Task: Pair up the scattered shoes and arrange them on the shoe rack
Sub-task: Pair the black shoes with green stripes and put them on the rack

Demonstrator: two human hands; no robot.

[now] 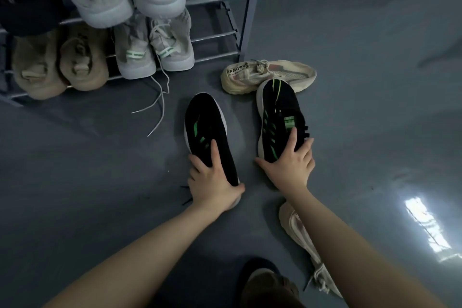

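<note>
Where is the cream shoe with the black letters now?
In the head view, the cream shoe lies on its side on the floor, right of the shoe rack and just behind the black shoe under the right hand.

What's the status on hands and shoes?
Left hand and right hand each grip a black shoe. Cream shoe on floor by rack.

Under each hand lies a matt black knit-cloth shoe [208,130] with a smooth pale rubbery sole. Beyond them, the rack [252,5] looks painted metal; the floor [350,132] is smooth, faintly glossy.
</note>
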